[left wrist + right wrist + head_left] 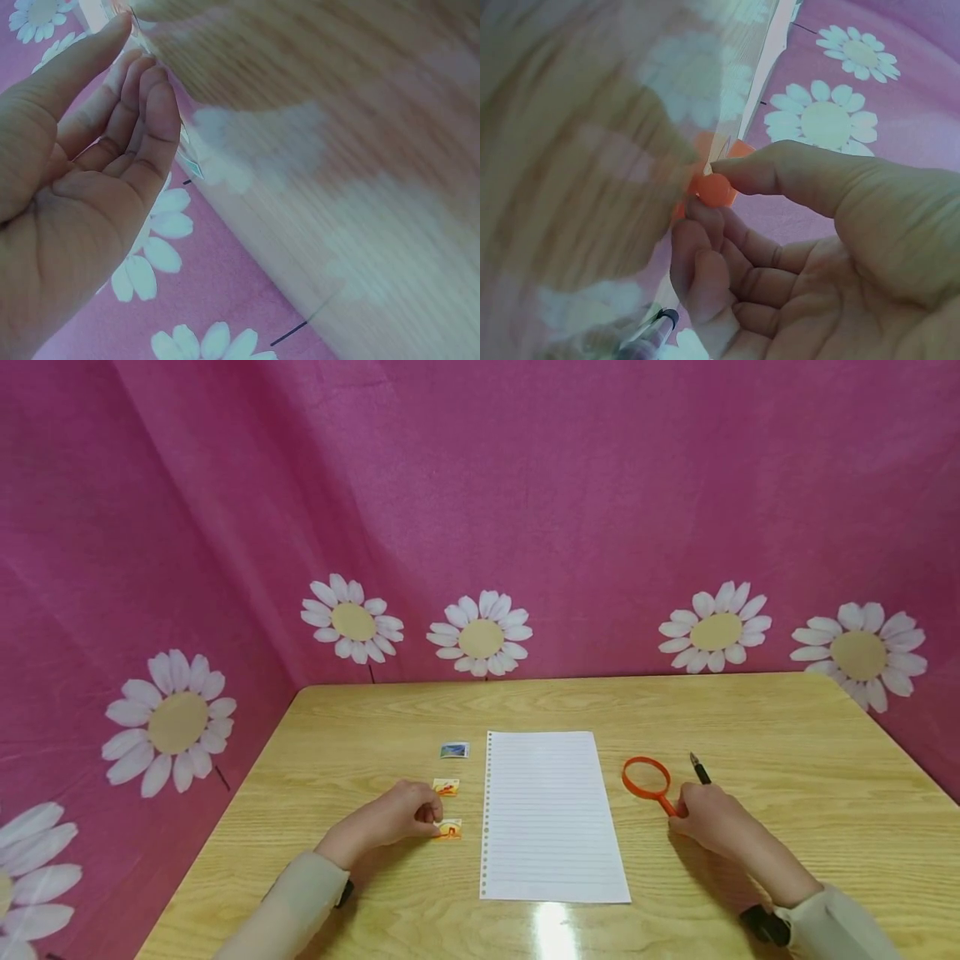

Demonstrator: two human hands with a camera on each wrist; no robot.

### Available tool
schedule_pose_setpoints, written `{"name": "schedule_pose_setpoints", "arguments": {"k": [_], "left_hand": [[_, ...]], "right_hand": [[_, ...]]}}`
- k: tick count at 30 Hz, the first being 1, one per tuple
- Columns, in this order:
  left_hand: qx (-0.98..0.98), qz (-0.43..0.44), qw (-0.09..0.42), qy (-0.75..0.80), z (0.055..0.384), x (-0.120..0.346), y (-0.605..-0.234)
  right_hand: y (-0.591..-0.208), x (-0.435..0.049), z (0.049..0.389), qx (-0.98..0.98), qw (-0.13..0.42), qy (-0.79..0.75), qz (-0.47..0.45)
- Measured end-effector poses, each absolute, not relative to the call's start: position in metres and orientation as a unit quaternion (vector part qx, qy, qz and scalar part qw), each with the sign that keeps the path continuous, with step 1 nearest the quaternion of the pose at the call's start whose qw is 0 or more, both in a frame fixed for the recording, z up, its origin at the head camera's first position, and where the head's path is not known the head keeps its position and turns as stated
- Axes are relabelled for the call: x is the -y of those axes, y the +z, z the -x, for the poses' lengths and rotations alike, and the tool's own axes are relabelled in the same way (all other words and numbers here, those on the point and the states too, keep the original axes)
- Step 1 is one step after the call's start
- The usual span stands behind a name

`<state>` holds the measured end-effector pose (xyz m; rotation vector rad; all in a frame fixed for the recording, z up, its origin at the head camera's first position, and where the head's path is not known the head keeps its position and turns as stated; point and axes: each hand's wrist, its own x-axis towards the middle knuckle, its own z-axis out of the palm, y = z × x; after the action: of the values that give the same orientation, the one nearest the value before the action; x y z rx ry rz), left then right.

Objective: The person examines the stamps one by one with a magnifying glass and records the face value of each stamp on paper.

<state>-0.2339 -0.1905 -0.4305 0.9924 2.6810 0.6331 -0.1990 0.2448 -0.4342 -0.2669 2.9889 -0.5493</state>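
Observation:
In the head view my left hand (401, 814) is low over the left of the table, thumb and fingertips at the left edge of a yellow-and-red stamp (451, 829), pinching it there. A similar stamp (446, 787) lies just above, and a blue one (455, 750) farther back. My right hand (712, 814) pinches the handle end of an orange magnifying glass (647, 778) between thumb and fingers; its round lens lies toward the paper. The right wrist view shows the orange handle end (718, 190) at the thumb tip. A dark pen (701, 769) lies just beyond that hand.
A sheet of lined, hole-punched paper (551, 818) lies between the hands on the wooden table (375, 710). A pink curtain (585, 518) with white daisies stands along the table's back and left. Light glares near the front edge.

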Motion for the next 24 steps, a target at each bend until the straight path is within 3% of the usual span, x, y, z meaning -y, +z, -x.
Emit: {"name": "schedule_pose_setpoints", "arguments": {"k": [13,24], "left_hand": [[-0.91,-0.343,0.105,0.209,0.233,0.1904,-0.4285],[-0.91,-0.343,0.097,0.211,0.232,0.1901,-0.4287]], "right_hand": [[-0.4286,-0.2471,0.1959,-0.975,0.047,-0.212,0.056],[-0.4322,-0.2528,0.1948,-0.97,-0.015,-0.229,0.08]]}}
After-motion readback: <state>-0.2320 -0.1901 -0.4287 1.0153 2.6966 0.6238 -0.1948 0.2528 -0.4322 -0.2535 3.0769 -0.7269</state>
